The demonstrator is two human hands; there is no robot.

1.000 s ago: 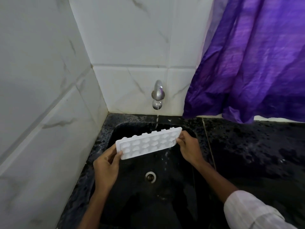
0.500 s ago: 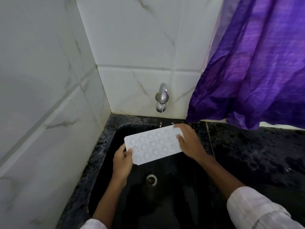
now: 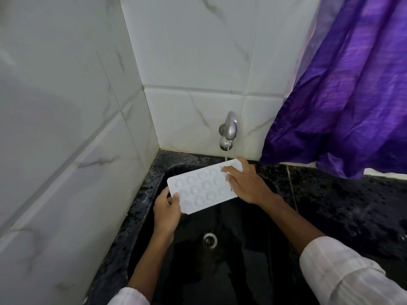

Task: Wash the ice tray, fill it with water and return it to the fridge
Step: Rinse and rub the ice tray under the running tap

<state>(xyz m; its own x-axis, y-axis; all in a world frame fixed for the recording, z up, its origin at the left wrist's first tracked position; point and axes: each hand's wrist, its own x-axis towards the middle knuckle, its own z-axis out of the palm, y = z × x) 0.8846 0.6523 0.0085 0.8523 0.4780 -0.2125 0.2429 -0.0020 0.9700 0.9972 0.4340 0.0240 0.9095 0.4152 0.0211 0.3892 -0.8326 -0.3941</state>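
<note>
- The white ice tray is held over the black sink, cups facing up, its far right corner just under the tap.
- A thin stream of water falls from the tap onto that corner.
- The left hand pinches the tray's near left corner, thumb on top.
- The right hand grips the right end, fingers curled over it.
- A purple curtain hangs over the wet dark surface to the right.

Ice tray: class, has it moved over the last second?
Yes. The ice tray has turned cavity side up, and its far right corner now sits closer beneath the tap.
</note>
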